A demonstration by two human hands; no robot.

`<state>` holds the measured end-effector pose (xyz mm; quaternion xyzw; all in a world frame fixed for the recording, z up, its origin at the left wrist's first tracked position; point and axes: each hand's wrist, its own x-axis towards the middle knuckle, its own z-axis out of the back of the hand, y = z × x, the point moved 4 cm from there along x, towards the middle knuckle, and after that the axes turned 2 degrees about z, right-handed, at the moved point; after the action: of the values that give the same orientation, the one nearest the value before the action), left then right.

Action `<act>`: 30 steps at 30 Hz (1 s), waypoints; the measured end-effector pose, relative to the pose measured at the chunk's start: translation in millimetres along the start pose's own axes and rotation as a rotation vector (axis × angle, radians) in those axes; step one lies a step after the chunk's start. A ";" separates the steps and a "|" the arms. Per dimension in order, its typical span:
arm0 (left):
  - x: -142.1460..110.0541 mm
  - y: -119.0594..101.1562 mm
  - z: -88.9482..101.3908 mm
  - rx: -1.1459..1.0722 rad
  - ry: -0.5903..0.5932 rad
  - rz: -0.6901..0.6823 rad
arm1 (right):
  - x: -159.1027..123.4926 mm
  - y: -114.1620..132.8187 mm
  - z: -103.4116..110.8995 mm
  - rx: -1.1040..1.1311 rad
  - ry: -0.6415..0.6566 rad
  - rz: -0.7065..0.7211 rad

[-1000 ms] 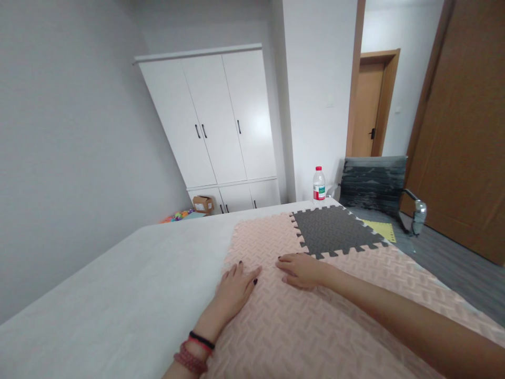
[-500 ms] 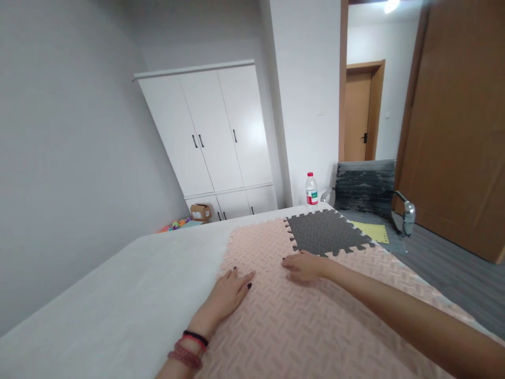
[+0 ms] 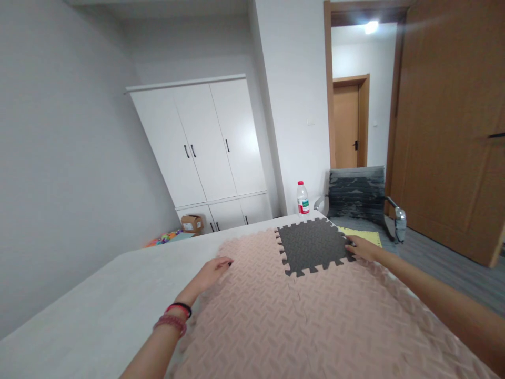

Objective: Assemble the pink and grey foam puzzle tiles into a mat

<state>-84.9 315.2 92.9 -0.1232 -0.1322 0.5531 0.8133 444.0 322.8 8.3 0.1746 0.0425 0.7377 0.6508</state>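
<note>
Pink foam mat tiles (image 3: 268,305) with a raised tread pattern cover the right part of the white-topped table. A dark grey foam tile (image 3: 313,245) with jigsaw edges sits at their far right corner, its teeth meeting the pink. My left hand (image 3: 213,269) is at the left edge of the pink mat, its fingers bent in over that edge. At the grey tile's right edge, my right hand (image 3: 361,247) has its fingers closed around the rim. The undersides of both edges are hidden.
Beyond the far table edge stand a clear bottle with a red cap (image 3: 302,199) and a dark office chair (image 3: 356,195). A yellow sheet (image 3: 373,238) lies near the chair. A white wardrobe (image 3: 205,142), a cardboard box (image 3: 192,224) and colourful items (image 3: 165,238) are further back.
Both hands lay with fingers spread on the pink mat near the middle. They have moved apart, the left to the mat's left edge, the right to the grey tile's right edge. The view has shifted slightly.
</note>
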 end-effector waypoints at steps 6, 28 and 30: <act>104.8 -52.3 -55.4 0.089 0.037 -0.058 | 0.4 -13.3 -34.9 -0.050 -0.083 0.002; 210.8 -78.7 -126.1 0.265 -0.020 -0.081 | 1.1 -7.0 -33.4 -0.132 -0.130 -0.039; 209.1 -77.4 -132.4 0.282 -0.032 -0.065 | 1.3 -7.1 -33.7 -0.125 -0.138 -0.030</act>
<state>102.6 475.2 12.4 0.0056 -0.0699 0.5416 0.8377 440.0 330.7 -25.0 0.1833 -0.0458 0.7154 0.6727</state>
